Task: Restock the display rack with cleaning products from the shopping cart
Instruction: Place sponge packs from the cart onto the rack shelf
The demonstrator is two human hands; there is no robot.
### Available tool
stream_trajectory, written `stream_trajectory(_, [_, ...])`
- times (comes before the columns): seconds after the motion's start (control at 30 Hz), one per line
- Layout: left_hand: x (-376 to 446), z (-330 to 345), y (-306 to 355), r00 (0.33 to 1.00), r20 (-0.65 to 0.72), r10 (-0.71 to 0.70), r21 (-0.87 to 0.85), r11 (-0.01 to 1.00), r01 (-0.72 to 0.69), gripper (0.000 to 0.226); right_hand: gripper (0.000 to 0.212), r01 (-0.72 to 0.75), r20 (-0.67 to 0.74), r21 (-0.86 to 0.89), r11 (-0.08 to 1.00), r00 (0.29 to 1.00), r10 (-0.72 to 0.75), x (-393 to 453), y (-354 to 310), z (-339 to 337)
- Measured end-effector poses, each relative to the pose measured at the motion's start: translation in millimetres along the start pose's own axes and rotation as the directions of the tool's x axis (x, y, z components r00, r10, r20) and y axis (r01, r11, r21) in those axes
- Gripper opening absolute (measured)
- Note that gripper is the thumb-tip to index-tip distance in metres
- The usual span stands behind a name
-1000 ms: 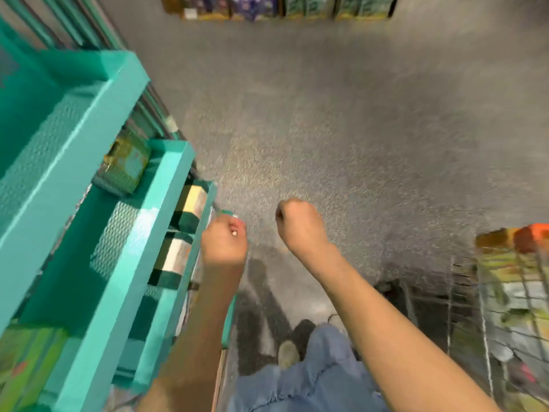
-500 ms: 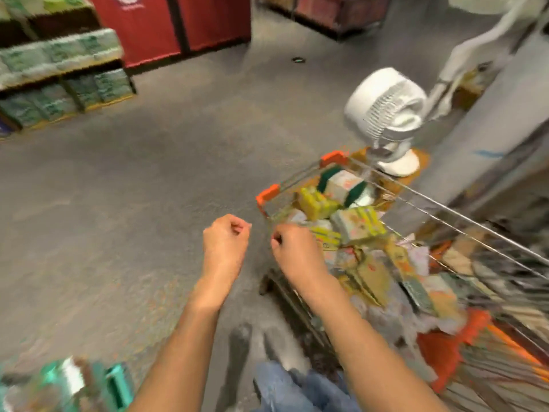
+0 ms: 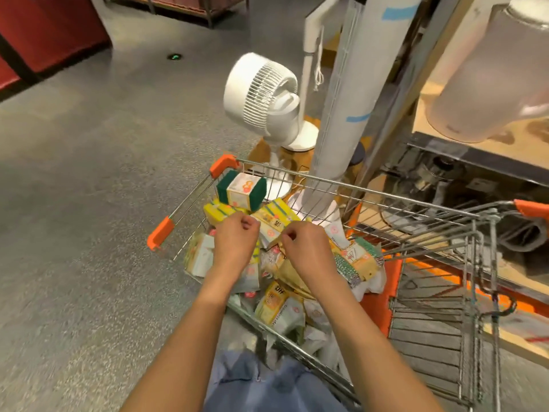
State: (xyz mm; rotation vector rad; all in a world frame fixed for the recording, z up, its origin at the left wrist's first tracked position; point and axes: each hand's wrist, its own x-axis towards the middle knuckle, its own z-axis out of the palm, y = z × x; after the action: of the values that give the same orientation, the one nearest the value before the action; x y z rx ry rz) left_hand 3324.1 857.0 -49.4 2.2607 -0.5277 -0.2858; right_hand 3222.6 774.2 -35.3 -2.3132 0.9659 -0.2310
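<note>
Curled hands (image 3: 236, 240) over cart's (image 3: 326, 181) packets (image 3: 276, 224)

The shopping cart (image 3: 371, 193) runs off the right edge; both forearms hide some of the heaped packets (image 3: 276, 304).
</note>
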Motion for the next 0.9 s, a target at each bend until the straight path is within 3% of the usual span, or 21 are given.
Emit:
stream_trajectory(0.3, [164,-1,-22,0.997,0.004,-0.080,-0.009,0.997,0.080,0.021,0.018,-0.285,0.001,0.266,0.921,0.955,0.295,130,-32,40])
stream_trajectory(0.37, [201,5,-34,0.990,0.045,-0.132,0.022,0.991,0.132,0.028,0.028,-0.366,0.003,0.356,0.860,0.920,0.391,157,-34,56])
stream_trajectory(0.57, [261,40,-80,0.926,0.230,-0.299,0.193,0.947,0.258,0.030,0.033,-0.559,0.037,0.482,0.675,0.782,0.622,212,-16,105])
stream_trajectory(0.7, [279,63,-100,0.887,0.347,-0.304,0.207,0.947,0.244,0.029,0.015,-0.614,0.079,0.453,0.646,0.749,0.657,229,-2,133])
stream_trajectory(0.9, [291,80,-110,0.860,0.388,-0.331,0.156,0.943,0.293,0.035,0.025,-0.635,0.202,0.430,0.642,0.761,0.617,246,1,166])
